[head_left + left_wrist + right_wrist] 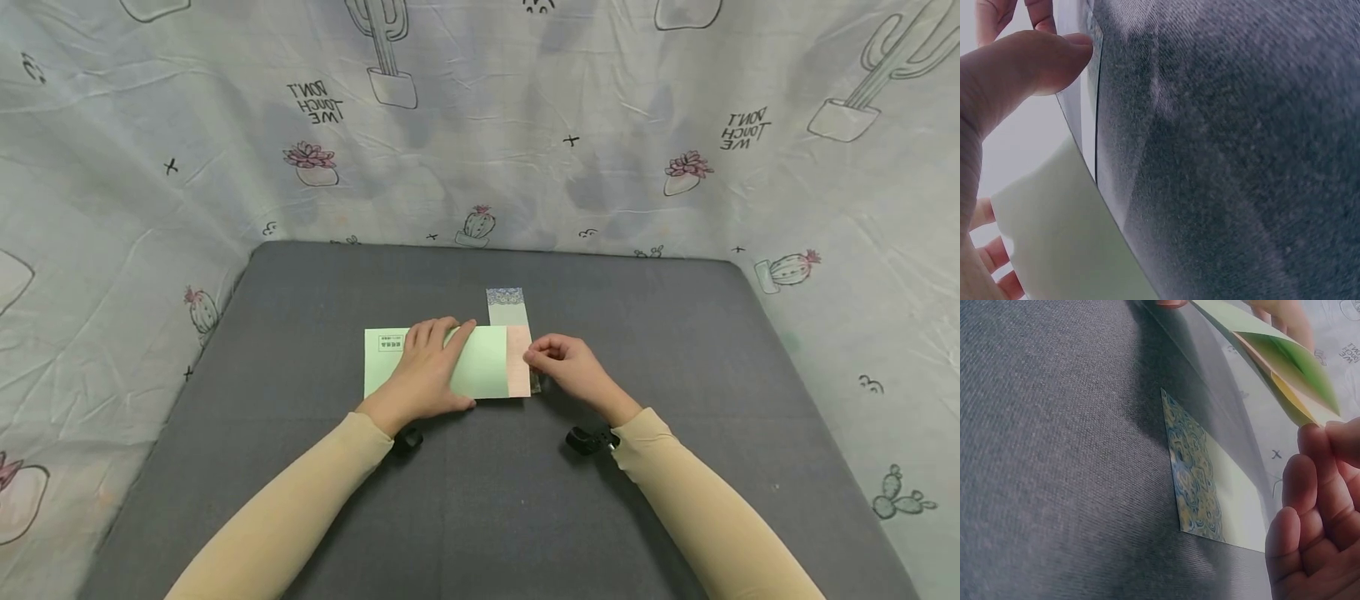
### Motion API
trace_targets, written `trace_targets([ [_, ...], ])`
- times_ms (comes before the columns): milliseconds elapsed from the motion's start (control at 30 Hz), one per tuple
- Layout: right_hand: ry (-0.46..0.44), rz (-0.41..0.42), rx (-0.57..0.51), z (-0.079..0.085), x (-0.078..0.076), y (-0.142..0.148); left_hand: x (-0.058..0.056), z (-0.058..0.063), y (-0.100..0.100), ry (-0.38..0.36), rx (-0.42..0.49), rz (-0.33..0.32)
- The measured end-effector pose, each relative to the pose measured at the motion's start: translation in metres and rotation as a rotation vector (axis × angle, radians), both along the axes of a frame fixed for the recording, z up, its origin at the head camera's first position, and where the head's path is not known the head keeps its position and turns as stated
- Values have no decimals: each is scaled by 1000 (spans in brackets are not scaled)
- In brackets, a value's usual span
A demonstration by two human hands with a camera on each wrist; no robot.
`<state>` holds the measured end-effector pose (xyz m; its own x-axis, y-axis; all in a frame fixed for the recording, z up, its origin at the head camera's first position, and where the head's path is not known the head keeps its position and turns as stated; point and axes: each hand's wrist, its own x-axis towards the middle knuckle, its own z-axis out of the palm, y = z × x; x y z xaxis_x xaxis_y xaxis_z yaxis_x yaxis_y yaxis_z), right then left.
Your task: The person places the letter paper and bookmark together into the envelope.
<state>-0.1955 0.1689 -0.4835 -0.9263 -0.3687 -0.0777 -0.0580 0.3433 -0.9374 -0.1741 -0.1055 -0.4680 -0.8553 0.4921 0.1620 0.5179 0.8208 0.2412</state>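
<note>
A pale green paper envelope (482, 367) with a small printed box lies crosswise, a pink strip (518, 361) at its right end. My left hand (426, 375) spans the envelope and holds it, thumb at the near edge, fingers towards the far edge. With thumb and forefinger my right hand (573, 367) pinches the right end's edge. The right wrist view shows the envelope's mouth (1310, 372) gaping there, pink and yellow inside. Partly hidden beneath the envelope is a narrow pale card (507, 311) with a blue patterned band at its far end; its other patterned end (1192, 472) pokes out nearer me.
Grey cloth covers the table (315, 500). Behind and at both sides hangs a pale curtain (450, 158) printed with cacti. Black wrist straps (588, 441) sit below both hands, by the beige sleeves.
</note>
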Motion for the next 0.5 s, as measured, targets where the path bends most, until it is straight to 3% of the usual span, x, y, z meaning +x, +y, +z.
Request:
trace_targets([
  [500, 0, 22, -15, -3, 3, -7, 3, 0, 4, 13, -5, -5],
])
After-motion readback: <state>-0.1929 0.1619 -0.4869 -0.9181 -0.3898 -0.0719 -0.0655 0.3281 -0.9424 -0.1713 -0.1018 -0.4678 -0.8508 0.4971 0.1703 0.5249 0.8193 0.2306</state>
